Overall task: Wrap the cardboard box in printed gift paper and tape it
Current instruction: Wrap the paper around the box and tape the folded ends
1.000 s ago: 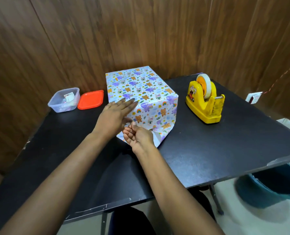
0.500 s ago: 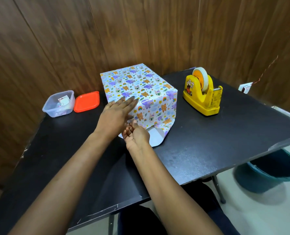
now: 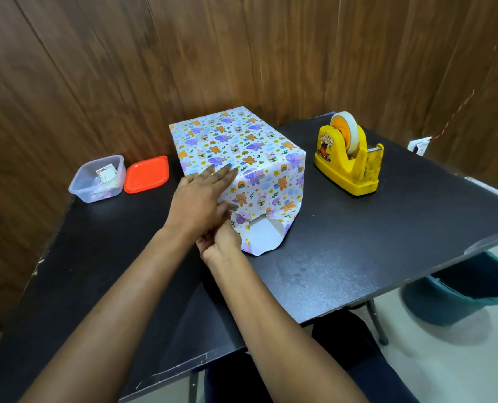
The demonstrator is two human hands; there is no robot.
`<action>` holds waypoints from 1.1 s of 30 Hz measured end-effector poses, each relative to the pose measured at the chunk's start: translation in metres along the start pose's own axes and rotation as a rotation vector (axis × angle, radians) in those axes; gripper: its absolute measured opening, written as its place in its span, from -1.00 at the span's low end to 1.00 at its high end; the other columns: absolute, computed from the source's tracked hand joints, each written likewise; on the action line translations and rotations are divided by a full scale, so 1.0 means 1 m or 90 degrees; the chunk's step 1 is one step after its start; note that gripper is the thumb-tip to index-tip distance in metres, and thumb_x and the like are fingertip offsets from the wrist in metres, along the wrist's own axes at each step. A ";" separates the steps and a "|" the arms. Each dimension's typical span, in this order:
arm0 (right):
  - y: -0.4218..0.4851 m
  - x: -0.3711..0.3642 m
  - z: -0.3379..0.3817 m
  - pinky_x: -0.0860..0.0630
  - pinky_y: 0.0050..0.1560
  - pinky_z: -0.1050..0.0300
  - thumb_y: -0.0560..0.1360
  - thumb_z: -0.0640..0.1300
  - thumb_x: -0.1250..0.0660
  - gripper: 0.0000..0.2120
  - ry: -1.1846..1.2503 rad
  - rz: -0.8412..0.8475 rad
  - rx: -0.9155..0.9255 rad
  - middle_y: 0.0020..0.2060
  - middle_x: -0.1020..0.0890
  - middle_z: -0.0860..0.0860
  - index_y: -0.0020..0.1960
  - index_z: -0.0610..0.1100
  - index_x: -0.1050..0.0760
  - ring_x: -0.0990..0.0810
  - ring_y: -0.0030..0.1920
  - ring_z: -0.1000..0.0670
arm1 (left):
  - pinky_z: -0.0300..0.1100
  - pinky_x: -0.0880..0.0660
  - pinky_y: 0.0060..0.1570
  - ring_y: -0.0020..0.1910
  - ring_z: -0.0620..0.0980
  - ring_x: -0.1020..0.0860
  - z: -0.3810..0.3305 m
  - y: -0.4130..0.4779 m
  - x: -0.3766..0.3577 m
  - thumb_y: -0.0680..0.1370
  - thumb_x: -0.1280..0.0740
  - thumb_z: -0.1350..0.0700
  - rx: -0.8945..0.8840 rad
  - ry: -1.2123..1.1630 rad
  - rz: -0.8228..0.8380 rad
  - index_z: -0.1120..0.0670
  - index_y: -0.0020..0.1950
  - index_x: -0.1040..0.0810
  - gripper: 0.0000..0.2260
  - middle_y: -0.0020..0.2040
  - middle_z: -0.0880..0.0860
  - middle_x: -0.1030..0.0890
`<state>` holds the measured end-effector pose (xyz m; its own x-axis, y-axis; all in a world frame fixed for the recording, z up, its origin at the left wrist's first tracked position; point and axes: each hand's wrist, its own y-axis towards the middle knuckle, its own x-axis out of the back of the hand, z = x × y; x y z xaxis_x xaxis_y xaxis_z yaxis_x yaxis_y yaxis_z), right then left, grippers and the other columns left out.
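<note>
**A:** Which step is being worked on here? The box (image 3: 236, 158) seems mostly covered already.

**B:** Mostly, yeah. It's sat toward the far middle of the black table (image 3: 358, 257), and the printed gift paper (image 3: 259, 181) is wrapped over the top and the sides that can be seen. What's left, judging by this, is the near end: a bottom flap (image 3: 263, 238) is lying flat on the table, white side up, not yet folded up or taped. So the end-fold step is what's in hand.

**A:** And the hands?

**B:** The left hand (image 3: 201, 199) is laid flat and open on the box's near-left corner, fingers (image 3: 223, 173) spread onto the top edge, nothing gripped, paper just pressed down. The right hand (image 3: 220, 242) is tucked under the left one, touching the paper's lower left edge by the flap. Its fingers are loosely curled, but whether anything is pinched can't be told, since they're partly hidden.

**A:** Next move?

**B:** Probably the flap gets creased and lifted against the end, held there, then tape fetched. The yellow tape dispenser (image 3: 349, 161) is off to the right, well apart from both hands, so one hand would have to be freed.
</note>
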<state>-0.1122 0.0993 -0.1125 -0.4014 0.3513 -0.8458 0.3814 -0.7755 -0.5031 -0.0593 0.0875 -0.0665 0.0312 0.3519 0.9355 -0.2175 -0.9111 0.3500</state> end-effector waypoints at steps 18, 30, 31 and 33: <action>-0.007 0.000 0.001 -0.49 -0.59 0.27 0.63 -0.17 -0.12 -0.65 0.031 -0.009 -0.067 -0.65 -0.51 -0.01 -0.32 -0.16 -0.39 -0.48 -0.68 0.05 | -0.05 -0.45 -0.11 0.17 0.22 -0.56 -0.006 0.002 -0.002 0.39 -0.48 0.21 -0.030 0.060 -0.087 0.09 0.29 -0.53 -0.54 0.24 0.08 -0.56; -0.015 0.021 0.167 -0.36 -0.11 0.13 0.57 -0.06 -0.17 -0.77 -0.721 -0.231 0.675 -0.14 -0.51 -0.07 -0.22 -0.12 -0.38 -0.45 -0.11 -0.02 | -0.01 -0.21 0.35 0.47 0.07 -0.19 0.003 0.016 0.006 0.65 -0.06 -0.01 0.321 -0.342 -0.008 0.10 0.40 -0.36 -0.62 0.48 0.07 -0.26; -0.003 0.023 0.179 -0.35 -0.01 0.07 0.58 0.02 -0.14 -0.73 -0.755 -0.251 0.623 -0.11 -0.50 -0.08 -0.22 -0.10 -0.38 -0.44 -0.04 -0.05 | -0.06 -0.14 0.38 0.51 0.03 -0.09 0.003 0.018 0.004 0.65 -0.06 0.00 0.350 -0.379 0.010 0.11 0.47 -0.27 -0.60 0.54 0.04 -0.10; 0.015 0.024 0.192 -0.37 0.07 0.01 0.60 0.13 -0.06 -0.59 -0.781 -0.227 0.447 -0.05 -0.56 -0.12 -0.20 -0.12 -0.45 -0.50 0.02 -0.12 | -0.18 -0.16 0.31 0.51 -0.04 -0.06 0.003 0.019 0.000 0.65 -0.07 0.02 0.389 -0.435 0.000 0.10 0.52 -0.15 -0.55 0.56 -0.03 0.07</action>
<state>-0.2760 -0.0046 -0.1063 -0.9670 0.1956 0.1634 -0.2211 -0.9626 -0.1564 -0.0606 0.0698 -0.0596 0.6434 0.3259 0.6927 0.3299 -0.9346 0.1333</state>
